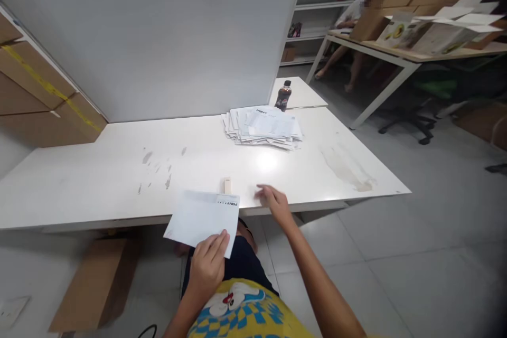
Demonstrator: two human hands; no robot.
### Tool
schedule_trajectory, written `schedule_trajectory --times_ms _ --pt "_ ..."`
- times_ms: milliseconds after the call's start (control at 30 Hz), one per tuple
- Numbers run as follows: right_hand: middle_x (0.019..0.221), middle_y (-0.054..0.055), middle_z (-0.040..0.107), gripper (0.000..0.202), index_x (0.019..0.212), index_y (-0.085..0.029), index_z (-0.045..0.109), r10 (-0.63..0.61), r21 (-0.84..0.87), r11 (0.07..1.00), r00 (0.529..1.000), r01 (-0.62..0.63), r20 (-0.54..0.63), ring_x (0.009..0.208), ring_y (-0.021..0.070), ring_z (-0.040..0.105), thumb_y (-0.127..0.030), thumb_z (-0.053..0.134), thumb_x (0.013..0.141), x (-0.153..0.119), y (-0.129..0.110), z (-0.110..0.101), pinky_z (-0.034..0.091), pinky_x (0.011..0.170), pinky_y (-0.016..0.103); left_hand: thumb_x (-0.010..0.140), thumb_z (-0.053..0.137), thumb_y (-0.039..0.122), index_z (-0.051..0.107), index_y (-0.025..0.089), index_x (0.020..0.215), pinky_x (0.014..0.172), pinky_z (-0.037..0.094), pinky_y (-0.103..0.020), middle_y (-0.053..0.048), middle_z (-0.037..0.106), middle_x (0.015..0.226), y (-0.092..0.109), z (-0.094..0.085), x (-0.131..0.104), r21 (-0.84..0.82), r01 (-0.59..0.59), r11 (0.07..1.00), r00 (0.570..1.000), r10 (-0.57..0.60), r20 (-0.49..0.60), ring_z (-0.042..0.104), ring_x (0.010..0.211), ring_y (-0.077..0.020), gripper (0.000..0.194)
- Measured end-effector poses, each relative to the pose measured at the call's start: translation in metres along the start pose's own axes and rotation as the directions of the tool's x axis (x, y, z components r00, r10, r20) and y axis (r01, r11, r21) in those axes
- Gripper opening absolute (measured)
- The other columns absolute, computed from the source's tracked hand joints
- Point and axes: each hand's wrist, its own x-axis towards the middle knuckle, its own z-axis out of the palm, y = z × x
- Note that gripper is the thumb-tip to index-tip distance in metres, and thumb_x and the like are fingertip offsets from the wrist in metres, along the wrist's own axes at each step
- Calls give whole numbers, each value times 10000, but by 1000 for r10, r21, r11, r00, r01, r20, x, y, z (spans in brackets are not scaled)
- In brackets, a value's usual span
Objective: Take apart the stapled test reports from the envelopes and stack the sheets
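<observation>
My left hand (208,264) grips the lower edge of a white printed sheet or envelope (198,222), its fingers lying on top. Dark lettering runs along the far edge of this paper, which is tilted over the table's front edge. Just beyond it, a small beige block (227,186) is on the white table (99,179). To the right, my right hand (274,200) hovers by the table edge with its index finger stretched out and nothing visible in it. Its fingertips are slightly blurred. Farther back lies an untidy stack of similar white papers (263,127).
A bottle of dark drink (283,96) stands behind the stack. A large white panel (158,37) rises along the table's back. Cardboard boxes (43,95) are at the left, and another box (95,280) sits below. Beyond, a person sits near another table (412,53).
</observation>
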Motion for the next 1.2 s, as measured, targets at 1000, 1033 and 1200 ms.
schedule_trajectory --times_ms 1000,1033,1200 --pt "1007 87 716 397 1001 -162 690 399 416 847 913 -331 -85 924 270 631 -371 575 684 -91 0 -6 489 775 347 919 397 270 238 128 1473 1091 307 -460 -130 310 1512 -16 30 75 83 61 995 984 -74 164 194 1420 -286 594" --pt "1019 90 715 396 996 -163 693 392 409 854 915 -323 -96 943 277 629 -377 574 685 -89 -1 -6 489 788 354 920 394 272 225 117 1476 1094 302 -464 -140 303 1514 -18 34 77 96 73 993 982 -88 165 195 1419 -288 601" --pt "1033 87 715 394 989 -184 696 373 421 855 923 -302 -95 973 298 633 -409 597 682 -84 -2 -8 502 803 381 925 382 260 182 134 1487 1089 310 -482 -148 297 1515 -21 48 73 96 95 991 984 -107 139 217 1413 -287 609"
